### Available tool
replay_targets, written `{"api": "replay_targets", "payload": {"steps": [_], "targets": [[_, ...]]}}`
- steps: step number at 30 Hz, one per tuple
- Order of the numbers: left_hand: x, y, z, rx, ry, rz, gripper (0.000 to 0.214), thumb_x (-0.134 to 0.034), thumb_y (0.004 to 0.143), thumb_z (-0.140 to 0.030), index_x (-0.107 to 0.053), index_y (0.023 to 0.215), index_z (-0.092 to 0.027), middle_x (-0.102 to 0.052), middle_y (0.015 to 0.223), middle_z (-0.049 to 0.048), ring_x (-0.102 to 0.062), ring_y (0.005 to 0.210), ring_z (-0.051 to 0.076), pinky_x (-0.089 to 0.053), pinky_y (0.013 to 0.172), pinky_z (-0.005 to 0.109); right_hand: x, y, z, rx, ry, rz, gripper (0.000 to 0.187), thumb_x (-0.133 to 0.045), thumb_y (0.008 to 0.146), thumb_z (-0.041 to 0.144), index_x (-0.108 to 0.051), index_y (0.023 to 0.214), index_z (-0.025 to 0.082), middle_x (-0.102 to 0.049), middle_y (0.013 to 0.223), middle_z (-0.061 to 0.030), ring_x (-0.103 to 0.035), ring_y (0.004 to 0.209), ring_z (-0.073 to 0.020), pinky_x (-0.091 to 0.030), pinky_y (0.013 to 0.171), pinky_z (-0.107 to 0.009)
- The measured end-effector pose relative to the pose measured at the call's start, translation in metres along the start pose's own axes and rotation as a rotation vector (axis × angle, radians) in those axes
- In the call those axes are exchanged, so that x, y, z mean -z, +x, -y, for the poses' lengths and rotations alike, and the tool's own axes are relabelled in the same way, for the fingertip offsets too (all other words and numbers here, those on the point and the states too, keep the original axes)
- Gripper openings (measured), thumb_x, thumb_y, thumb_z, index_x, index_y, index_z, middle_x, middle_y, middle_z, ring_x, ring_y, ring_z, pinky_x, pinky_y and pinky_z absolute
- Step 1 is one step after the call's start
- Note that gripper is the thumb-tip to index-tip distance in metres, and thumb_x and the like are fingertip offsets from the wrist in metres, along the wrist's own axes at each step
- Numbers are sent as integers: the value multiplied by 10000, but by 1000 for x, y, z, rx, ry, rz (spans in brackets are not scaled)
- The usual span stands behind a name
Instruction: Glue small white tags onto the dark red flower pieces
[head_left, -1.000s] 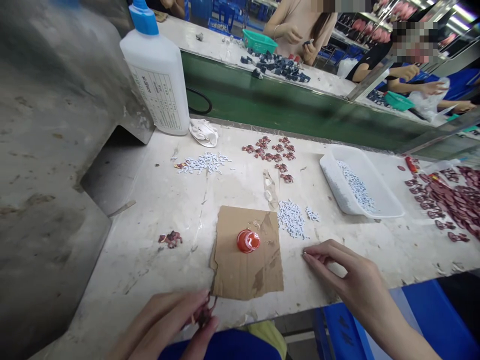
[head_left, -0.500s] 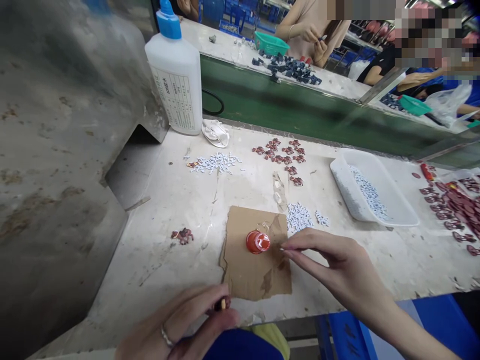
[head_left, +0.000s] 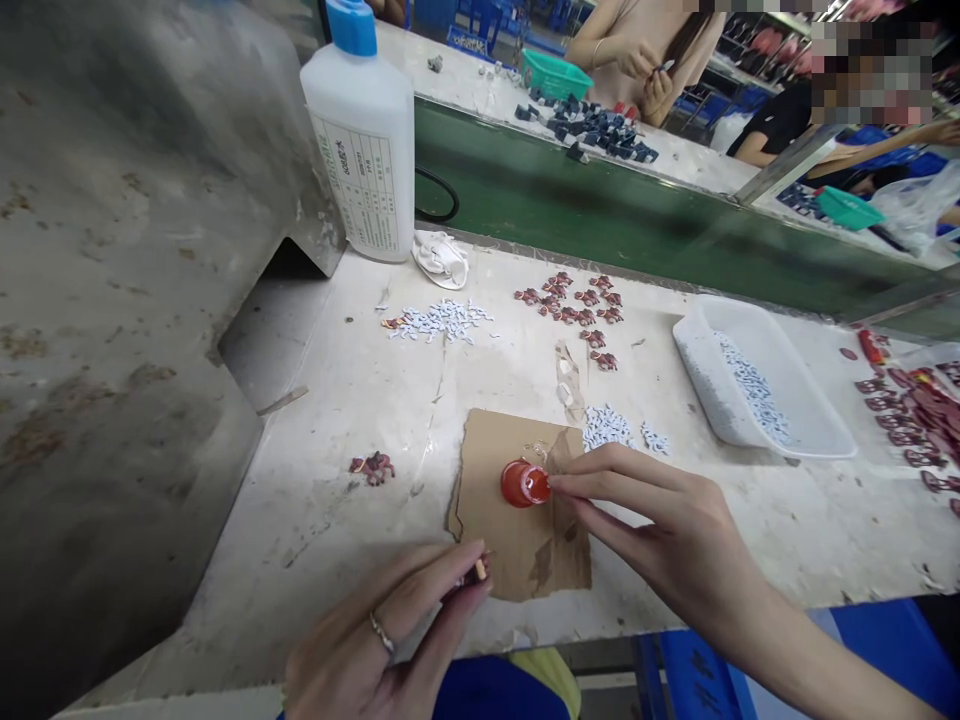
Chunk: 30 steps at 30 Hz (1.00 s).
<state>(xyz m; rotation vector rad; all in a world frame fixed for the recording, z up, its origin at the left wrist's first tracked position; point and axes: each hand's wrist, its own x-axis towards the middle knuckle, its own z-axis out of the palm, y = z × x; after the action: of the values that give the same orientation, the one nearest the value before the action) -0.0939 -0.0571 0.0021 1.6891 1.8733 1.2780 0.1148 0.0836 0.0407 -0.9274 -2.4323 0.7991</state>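
My left hand (head_left: 397, 625) is closed on a small brown figurine (head_left: 478, 570) with a light orange part, just over the near left corner of a cardboard piece (head_left: 487, 560). On that cardboard stands a small red cup (head_left: 516, 484) with a glossy top. My right hand (head_left: 660, 520) has thumb and forefinger pinched at the cup's right rim. The tiny piece in that pinch is mostly hidden by the fingertips. Beyond it lie a pile of small pale-blue pieces (head_left: 606, 428) and a smaller heap (head_left: 655, 438). One brown figurine (head_left: 373, 468) lies left of the cardboard.
A large white glue bottle (head_left: 364, 150) stands at the back left beside a crumpled white cloth (head_left: 440, 260). Several brown figurines (head_left: 585, 315) lie at the back. A translucent bin (head_left: 697, 400) holds pale pieces. A metal housing (head_left: 112, 300) bounds the left; co-workers sit across the green divider (head_left: 540, 200).
My right hand has moved left, bringing its fingertips from beside the cup to its rim. My left hand has moved right and up with the figurine. The view has shifted slightly.
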Motion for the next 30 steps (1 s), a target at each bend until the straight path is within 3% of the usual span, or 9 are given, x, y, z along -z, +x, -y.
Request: {"api": "replay_targets", "payload": {"steps": [4,8,12,16,21,24,30], "targets": [[-7,1,-3,-11,-78,10,291,-697,945,-178,-683,1199,-319,-779,1047,-121,-763,851,22,-552,908,29,0,-1,9,-29,109,-58,247,-673,947,59,-764,1048,265,-776,987,-30,-752,869,-168,-623,722,-259],[-13,1,-7,23,-142,4,243,-734,935,-264,-693,1161,-342,-792,1035,-162,-763,796,8,-528,899,-6,-5,-3,25,-70,336,-79,262,-703,912,51,-768,1016,282,-782,913,4,-753,836,-151,-629,729,-252],[-18,0,-9,55,-195,-19,183,-720,947,-323,-711,1122,-374,-793,1030,-177,-769,786,24,-551,868,3,-14,-7,33,-82,472,-43,231,-718,895,44,-762,978,254,-794,910,-15,-762,807,-161,-637,706,-265],[-19,0,-8,47,-218,-11,241,-707,945,-233,-700,1147,-364,-789,1061,-163,-771,812,32,-572,883,33,-18,-8,34,-76,498,-28,200,-705,905,40,-761,961,224,-793,896,-39,-763,777,-164,-636,686,-267],[-18,0,-8,38,-194,-9,243,-756,912,-250,-699,1126,-350,-789,1047,-172,-767,802,18,-546,902,10,-18,-7,34,-70,487,-23,203,-697,918,41,-760,968,227,-792,902,-37,-763,784,-163,-639,693,-258],[-19,-1,-9,46,-186,-6,227,-750,919,-289,-701,1126,-369,-790,1046,-175,-773,781,41,-595,843,54,-18,-9,33,8,426,-15,185,-680,949,50,-757,1035,195,-788,932,-62,-766,808,-162,-641,695,-236],[-20,-4,-12,118,-188,-50,214,-781,890,-291,-722,1071,-389,-793,997,-180,-768,763,39,-579,844,39,-11,-21,32,249,49,10,207,-548,1053,66,-720,1169,66,-777,1057,-142,-766,982,-148,-623,878,-173]]}}
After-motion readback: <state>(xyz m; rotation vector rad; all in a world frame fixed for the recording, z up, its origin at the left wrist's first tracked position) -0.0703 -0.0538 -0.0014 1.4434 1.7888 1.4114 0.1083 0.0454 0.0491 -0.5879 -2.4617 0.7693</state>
